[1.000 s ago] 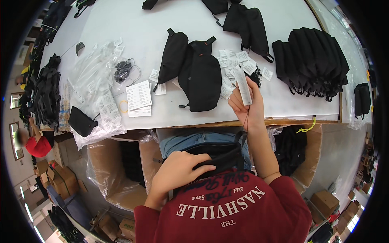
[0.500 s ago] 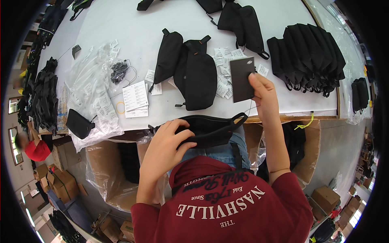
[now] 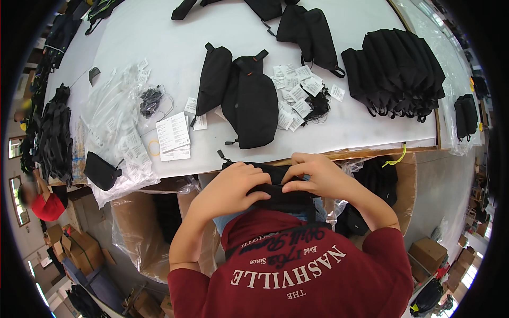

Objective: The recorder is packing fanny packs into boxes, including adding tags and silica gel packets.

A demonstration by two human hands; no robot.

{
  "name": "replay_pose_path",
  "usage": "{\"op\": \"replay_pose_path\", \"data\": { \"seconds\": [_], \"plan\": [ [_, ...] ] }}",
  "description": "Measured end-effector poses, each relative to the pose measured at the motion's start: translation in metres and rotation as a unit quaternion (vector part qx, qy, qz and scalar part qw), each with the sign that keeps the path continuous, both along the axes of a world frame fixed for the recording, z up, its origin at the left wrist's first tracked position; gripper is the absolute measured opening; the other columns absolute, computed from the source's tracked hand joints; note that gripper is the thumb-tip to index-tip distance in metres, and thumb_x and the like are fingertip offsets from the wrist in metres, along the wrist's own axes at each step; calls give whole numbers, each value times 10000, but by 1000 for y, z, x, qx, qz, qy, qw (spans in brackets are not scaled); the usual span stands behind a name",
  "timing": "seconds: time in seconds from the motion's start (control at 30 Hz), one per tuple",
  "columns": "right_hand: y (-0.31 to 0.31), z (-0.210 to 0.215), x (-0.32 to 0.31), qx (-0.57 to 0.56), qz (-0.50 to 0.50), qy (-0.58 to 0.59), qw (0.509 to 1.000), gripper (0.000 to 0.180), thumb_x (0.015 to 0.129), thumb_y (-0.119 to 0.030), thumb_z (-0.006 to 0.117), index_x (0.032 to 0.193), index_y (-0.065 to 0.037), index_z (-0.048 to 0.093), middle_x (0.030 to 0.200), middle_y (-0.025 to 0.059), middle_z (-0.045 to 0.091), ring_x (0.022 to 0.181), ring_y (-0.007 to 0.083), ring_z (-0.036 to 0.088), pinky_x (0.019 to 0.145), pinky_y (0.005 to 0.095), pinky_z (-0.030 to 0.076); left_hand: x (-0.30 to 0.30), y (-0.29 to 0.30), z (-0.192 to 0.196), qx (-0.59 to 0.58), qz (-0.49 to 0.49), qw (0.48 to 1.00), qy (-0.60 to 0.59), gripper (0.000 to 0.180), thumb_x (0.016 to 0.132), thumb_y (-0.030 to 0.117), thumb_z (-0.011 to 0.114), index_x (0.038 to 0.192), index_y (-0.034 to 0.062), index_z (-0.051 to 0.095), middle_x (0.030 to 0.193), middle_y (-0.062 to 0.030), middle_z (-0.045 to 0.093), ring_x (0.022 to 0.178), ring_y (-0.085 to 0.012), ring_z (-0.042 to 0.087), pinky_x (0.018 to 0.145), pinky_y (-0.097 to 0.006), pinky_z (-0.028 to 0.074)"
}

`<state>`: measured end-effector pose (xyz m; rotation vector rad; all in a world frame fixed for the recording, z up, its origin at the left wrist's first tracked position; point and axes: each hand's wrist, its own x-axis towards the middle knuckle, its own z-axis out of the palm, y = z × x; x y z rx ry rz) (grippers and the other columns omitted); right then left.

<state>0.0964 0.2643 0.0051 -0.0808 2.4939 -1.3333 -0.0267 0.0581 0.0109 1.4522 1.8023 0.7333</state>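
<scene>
A black zippered pouch [image 3: 289, 200] lies across my lap at the table's front edge, its zipper pull sticking out at the left end. My left hand [image 3: 236, 185] is closed on the left part of its upper rim, thumb toward me. At the right part of the same rim, my right hand [image 3: 314, 175] pinches with bent fingers. The pouch's mouth lies between the two hands, and what is inside it cannot be made out. Just beyond, more black pouches [image 3: 253, 108] rest on the white table [image 3: 159, 32].
White tags with black strings [image 3: 297, 100] lie mid-table, right of the pouches. Printed white cards [image 3: 173, 135] and clear plastic bags [image 3: 114, 116] are at left. Stacked black pouches [image 3: 395, 74] stand at right. Plastic-lined cartons [image 3: 138, 228] sit below the edge. A person in red [image 3: 49, 205] is far left.
My right hand has come down and left from above the table, where it held a dark card, onto the pouch. The card no longer shows. The pouch's mouth has narrowed.
</scene>
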Motion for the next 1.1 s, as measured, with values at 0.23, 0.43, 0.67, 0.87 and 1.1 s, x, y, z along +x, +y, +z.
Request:
{"op": "replay_pose_path", "data": {
  "seconds": [0.23,0.43,0.67,0.87,1.1],
  "plan": [
    [-2,-15,16,26,-9,94,995,365,773,-382,727,690,-49,605,748,72,508,662,265,546,595,360,432,-47,79,-34,48,78,991,-94,207,786,136,701,949,59,601,994,-66,576,806,-224,556,722,-327,442],
    [4,-13,25,68,-20,137,988,339,778,-366,721,671,-66,603,762,35,556,611,244,568,560,334,445,-56,119,-95,102,37,966,237,234,702,86,727,883,72,579,977,-31,560,913,-215,501,845,-337,386],
    [22,0,28,191,-22,272,943,255,699,-296,779,667,-102,618,772,-10,607,573,183,569,531,294,451,-44,104,-21,167,168,970,-58,175,759,164,725,828,66,598,726,-12,604,748,-201,525,718,-326,417],
    [29,25,9,275,-34,322,905,211,657,-263,798,692,-116,650,701,-14,552,512,160,513,483,281,393,-28,65,25,260,186,926,199,193,749,177,744,873,80,633,1048,-64,588,1000,-242,517,846,-328,393],
    [0,25,-20,212,-158,392,881,200,640,-253,812,698,-106,688,579,14,401,463,161,415,439,298,315,20,46,-36,415,468,635,-453,480,817,106,700,1242,60,483,1234,-71,525,1162,-203,479,1010,-353,359]
  ]
}}
